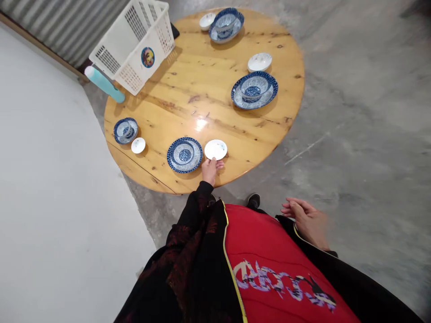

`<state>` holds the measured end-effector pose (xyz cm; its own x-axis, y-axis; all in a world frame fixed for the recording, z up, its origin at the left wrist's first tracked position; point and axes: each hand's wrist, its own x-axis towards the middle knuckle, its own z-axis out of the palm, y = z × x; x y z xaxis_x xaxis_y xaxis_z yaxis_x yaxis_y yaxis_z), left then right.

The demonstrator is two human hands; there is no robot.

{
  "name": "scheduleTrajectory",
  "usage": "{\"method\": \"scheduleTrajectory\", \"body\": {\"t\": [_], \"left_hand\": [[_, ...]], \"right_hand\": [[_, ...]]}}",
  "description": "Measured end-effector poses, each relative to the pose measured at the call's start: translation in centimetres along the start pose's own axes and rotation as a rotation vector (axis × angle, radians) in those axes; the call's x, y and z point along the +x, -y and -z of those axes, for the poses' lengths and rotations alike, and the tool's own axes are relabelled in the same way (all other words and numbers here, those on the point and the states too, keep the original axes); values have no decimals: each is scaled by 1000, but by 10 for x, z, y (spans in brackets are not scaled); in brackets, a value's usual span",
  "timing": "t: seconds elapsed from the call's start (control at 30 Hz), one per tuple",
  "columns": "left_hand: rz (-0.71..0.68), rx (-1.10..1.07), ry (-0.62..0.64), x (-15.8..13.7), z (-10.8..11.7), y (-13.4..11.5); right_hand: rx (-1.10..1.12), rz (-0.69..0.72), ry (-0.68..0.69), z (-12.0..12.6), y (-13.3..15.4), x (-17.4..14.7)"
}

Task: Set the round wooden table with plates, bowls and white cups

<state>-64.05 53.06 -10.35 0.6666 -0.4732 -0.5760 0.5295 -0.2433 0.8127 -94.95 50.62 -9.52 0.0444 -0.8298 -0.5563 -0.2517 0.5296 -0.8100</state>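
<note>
My left hand (210,170) reaches to the near edge of a round wooden table (202,94) and grips the rim of a small white saucer (216,149). Just left of that saucer sits a blue patterned plate with a bowl in it (185,154). My right hand (305,220) hangs beside my hip, away from the table, fingers loosely apart and holding nothing.
Further sets of blue plate and bowl (254,89) (226,24) stand to the right and at the far side, each with a white saucer (259,62) (206,20) nearby. A blue bowl (125,130) and small saucer (138,145) sit left. A white basket (134,42) and teal bottle (104,84) occupy the far left. Concrete floor surrounds.
</note>
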Motion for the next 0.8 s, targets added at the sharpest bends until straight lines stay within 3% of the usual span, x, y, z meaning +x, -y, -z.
{"method": "scheduleTrajectory", "body": {"t": [0.3, 0.53, 0.67, 0.8], "left_hand": [[-10, -36, -153, 3, -17, -6], [-35, -7, -167, -2, -22, -13], [-33, 12, -193, -19, -23, -17], [-17, 108, -148, -48, -39, 3]], "right_hand": [[16, 19, 34, 41, 2, 33], [58, -19, 28, 57, 5, 48], [65, -55, 5, 78, -1, 53], [88, -92, -43, 115, -13, 63]]}}
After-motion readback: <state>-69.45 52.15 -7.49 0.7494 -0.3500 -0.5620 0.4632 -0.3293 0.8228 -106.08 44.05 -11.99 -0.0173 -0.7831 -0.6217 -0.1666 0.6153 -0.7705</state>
